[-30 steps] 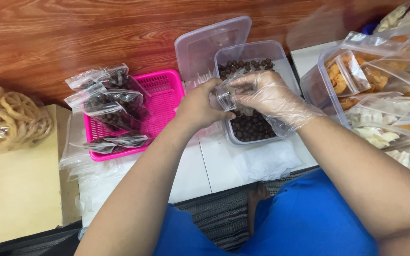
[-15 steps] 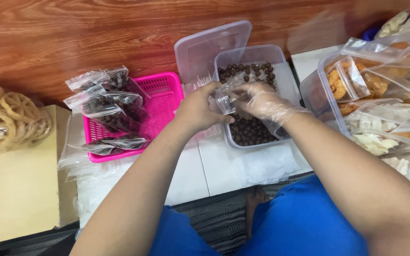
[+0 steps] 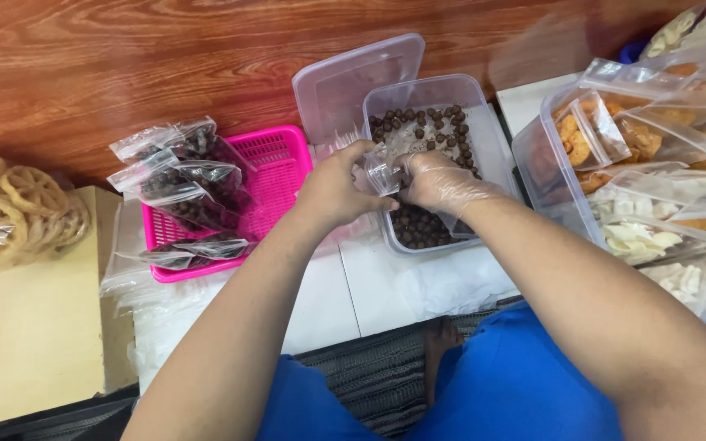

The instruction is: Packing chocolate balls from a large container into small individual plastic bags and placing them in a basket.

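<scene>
Small clear plastic bag (image 3: 386,167), crumpled, held over clear tub (image 3: 496,143); tub part-filled with dark brown balls (image 3: 418,224).

Our two hands meet over the clear rectangular plastic tub of small dark brown balls (image 3: 431,114), whose walls hem them in. Its clear lid (image 3: 353,82) leans just behind, closing that side. To our left the pink plastic basket (image 3: 275,167) piled with filled clear bags (image 3: 181,184) blocks the way; to our right the big clear bin of bagged snacks (image 3: 545,155) crowds close. Bare white tabletop (image 3: 324,298) lies open towards us.
</scene>
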